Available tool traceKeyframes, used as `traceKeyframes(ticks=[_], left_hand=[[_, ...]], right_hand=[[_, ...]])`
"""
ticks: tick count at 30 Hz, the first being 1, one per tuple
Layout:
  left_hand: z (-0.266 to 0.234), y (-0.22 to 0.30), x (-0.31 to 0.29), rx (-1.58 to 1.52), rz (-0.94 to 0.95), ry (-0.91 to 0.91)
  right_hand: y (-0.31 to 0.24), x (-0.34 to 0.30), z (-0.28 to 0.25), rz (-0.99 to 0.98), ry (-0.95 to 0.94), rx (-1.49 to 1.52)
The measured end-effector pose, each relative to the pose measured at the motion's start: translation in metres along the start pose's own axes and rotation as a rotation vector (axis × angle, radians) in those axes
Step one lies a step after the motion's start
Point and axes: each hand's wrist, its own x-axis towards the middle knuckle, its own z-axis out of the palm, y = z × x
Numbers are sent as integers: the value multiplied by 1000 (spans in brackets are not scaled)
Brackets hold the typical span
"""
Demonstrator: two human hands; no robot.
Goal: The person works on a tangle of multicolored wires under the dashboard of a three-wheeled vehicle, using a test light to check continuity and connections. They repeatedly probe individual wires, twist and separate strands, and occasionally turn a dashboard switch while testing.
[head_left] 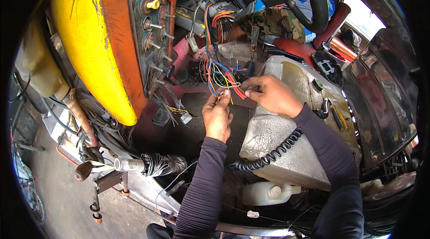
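A loose bundle of coloured wires hangs down below the black steering wheel. Its lower ends spread out in red, blue, yellow, white and green. My left hand is closed, thumb and fingertips pinching a wire end at the bottom of the bundle. To its right, my right hand also pinches, its fingertips on wires next to the red ones. The exact strands in each pinch are partly hidden by the fingers.
On the left stands an orange and yellow panel with switches. A silvery padded cover lies on the right, crossed by a black coiled cord. Below sits a white plastic jug. Another person in camouflage trousers is at the back.
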Motion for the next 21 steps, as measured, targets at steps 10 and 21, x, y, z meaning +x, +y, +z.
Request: traceKeyframes(ticks=[10, 21], left_hand=[[-11, 7, -2, -233, -33, -142], [-10, 16, -19, -227, 16, -306]], right_hand=[[-17, -6, -10, 61, -15, 221], [-42, -9, -13, 439, -208, 579]])
